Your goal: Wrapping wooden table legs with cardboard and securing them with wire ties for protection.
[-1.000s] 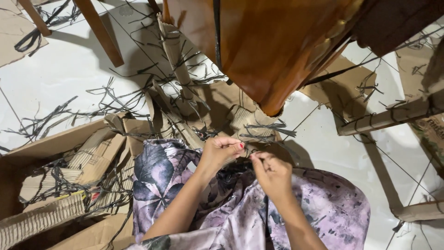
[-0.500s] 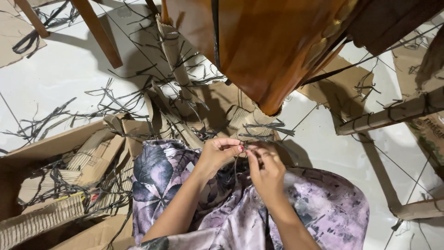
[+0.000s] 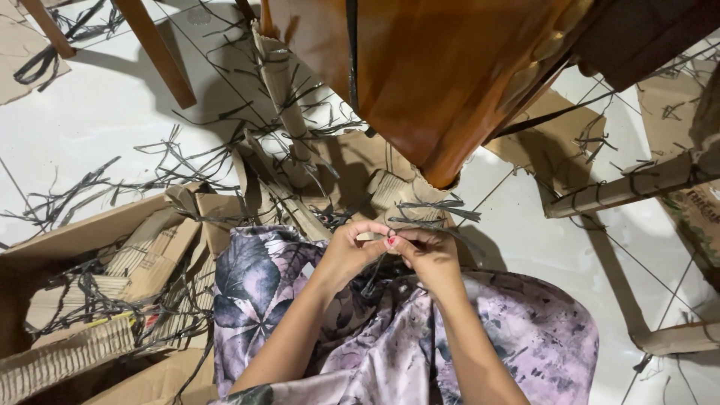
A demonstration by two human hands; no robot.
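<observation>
My left hand (image 3: pixel 351 251) and my right hand (image 3: pixel 427 253) meet fingertip to fingertip over my lap, which is covered by floral purple cloth (image 3: pixel 390 330). Both pinch thin dark strips (image 3: pixel 375 274) that hang down between them. More dark strips (image 3: pixel 435 214) stick out just beyond the fingers, lying on a piece of corrugated cardboard (image 3: pixel 401 191). Which hand holds which strand is hard to tell.
A glossy brown wooden piece (image 3: pixel 420 75) hangs overhead. A cardboard box (image 3: pixel 112 285) with rolled cardboard and strips lies at the left. Cardboard rolls (image 3: pixel 630 187) and flat sheets lie on the white tiled floor (image 3: pixel 97 120), strewn with dark strips. A wooden leg (image 3: pixel 154 49) stands upper left.
My two hands have come closer together, the fingertips now touching around the dark strips. The rest has not moved.
</observation>
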